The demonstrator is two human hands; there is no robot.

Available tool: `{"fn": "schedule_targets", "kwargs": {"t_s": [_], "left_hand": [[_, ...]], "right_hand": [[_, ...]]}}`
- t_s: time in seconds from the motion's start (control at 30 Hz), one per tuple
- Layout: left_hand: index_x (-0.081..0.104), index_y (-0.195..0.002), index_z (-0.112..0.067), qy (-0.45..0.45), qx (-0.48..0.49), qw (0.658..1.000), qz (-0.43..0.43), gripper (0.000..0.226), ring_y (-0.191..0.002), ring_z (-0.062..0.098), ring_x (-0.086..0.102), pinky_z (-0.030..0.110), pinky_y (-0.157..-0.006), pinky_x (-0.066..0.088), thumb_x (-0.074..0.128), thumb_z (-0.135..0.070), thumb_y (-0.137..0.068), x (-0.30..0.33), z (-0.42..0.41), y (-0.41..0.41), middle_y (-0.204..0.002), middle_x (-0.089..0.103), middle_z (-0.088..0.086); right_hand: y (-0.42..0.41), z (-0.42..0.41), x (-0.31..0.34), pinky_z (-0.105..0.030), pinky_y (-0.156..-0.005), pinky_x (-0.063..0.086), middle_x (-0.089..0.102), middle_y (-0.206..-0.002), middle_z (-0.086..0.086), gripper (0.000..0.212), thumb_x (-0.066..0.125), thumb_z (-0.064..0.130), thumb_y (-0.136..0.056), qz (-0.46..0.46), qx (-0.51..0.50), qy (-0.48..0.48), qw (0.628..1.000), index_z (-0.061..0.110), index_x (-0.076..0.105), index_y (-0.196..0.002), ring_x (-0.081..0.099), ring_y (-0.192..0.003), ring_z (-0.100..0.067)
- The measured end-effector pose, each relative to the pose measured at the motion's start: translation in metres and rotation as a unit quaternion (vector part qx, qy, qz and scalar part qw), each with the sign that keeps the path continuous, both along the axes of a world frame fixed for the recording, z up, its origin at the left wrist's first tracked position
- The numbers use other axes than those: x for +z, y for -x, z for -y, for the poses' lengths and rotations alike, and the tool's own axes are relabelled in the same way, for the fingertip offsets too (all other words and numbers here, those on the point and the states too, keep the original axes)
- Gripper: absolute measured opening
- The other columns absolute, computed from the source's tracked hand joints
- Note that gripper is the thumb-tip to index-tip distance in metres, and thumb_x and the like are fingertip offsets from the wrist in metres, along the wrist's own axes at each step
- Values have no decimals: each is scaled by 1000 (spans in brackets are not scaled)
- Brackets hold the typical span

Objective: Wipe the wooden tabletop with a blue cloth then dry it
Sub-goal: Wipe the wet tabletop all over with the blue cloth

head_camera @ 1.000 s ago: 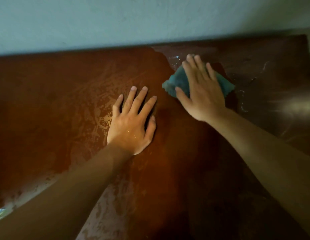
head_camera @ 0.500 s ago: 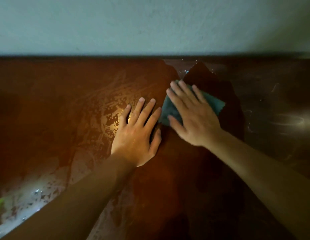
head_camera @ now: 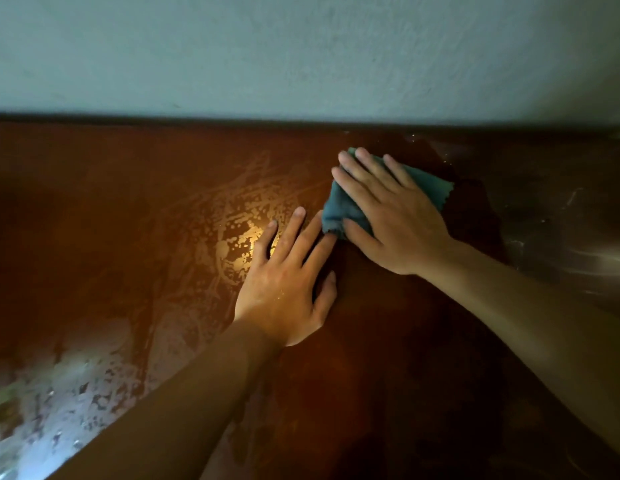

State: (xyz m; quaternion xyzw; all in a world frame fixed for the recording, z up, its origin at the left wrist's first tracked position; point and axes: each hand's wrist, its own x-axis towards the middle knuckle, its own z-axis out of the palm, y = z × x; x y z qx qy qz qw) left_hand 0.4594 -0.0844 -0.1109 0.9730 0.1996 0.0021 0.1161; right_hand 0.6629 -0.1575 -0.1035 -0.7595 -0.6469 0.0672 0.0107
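pale bluish-grey wall (head_camera: 301, 53) fills the top of the shot, and right under it runs the far edge of the wooden tabletop (head_camera: 94, 209), dark reddish brown and pretty dimly lit. lots of wet streaks and beaded droplets (head_camera: 239, 233) catch the light around the middle, and there's another smeary wet patch (head_camera: 59, 403) down in the lower left corner. the right side of the wood looks darker and duller, with a few faint shiny marks.

the blue cloth (head_camera: 343, 209) sits bunched up on the tabletop near the back edge, a bit right of centre. the right hand (head_camera: 398, 216) lies flat on top of it, fingers straight and slightly fanned, pressing it down, with the thumb along the near edge of the cloth. not curled round it, just palm and fingers on top.

the left hand (head_camera: 287, 289) rests flat on the bare wood just beside it, fingers straight and spread, holding nothing. its fingertips reach right up to the near-left corner of the cloth; can't tell if they actually touch. both forearms are bare.
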Motion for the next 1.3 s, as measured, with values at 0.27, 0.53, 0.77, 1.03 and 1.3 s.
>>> {"fn": "schedule_targets", "kwargs": {"t_s": [0.27, 0.53, 0.77, 1.03, 1.3], "left_hand": [[37, -154, -16, -9, 0, 1000, -11, 59, -154, 27, 14, 50, -123, 11, 33, -43, -102, 4, 2, -1, -163, 29, 9], [43, -151, -14, -10, 6, 1000, -3, 58, -153, 29, 19, 52, -122, 17, 35, -41, -100, 6, 2, -2, -161, 32, 10], [40, -153, -15, -8, 9, 1000, -5, 60, -154, 27, 17, 52, -122, 16, 34, -43, -100, 4, 2, -1, -163, 29, 9], [38, -153, -15, 6, 11, 1000, 8, 60, -154, 28, 17, 51, -123, 12, 33, -43, -100, 2, 3, 0, -163, 28, 10], [38, -153, -15, -3, 7, 1000, 14, 58, -154, 25, 15, 47, -125, 9, 34, -41, -102, -1, 2, 0, -163, 28, 9]], "right_hand": [[1, -22, -4, -45, -129, 11, 23, -169, -9, 66, 30, 45, -104, -13, -63, -33, 997, 10, 29, -160, 16, -158, -24], [-54, 36, 4, -47, -130, 4, 10, -172, -12, 74, 18, 49, -101, -9, -337, 0, 942, 9, 15, -163, 5, -159, -28], [-2, 19, 0, -47, -129, 8, 16, -171, -11, 72, 21, 50, -103, -24, -169, -12, 985, 9, 21, -162, 10, -159, -26], [-65, 71, 3, -50, -129, 5, 10, -172, -13, 74, 19, 50, -101, -18, -451, -18, 892, 9, 16, -163, 5, -159, -30], [-9, 60, -6, -46, -129, 7, 16, -171, -11, 73, 20, 53, -103, -22, -229, -26, 973, 10, 21, -162, 10, -159, -27]]}}
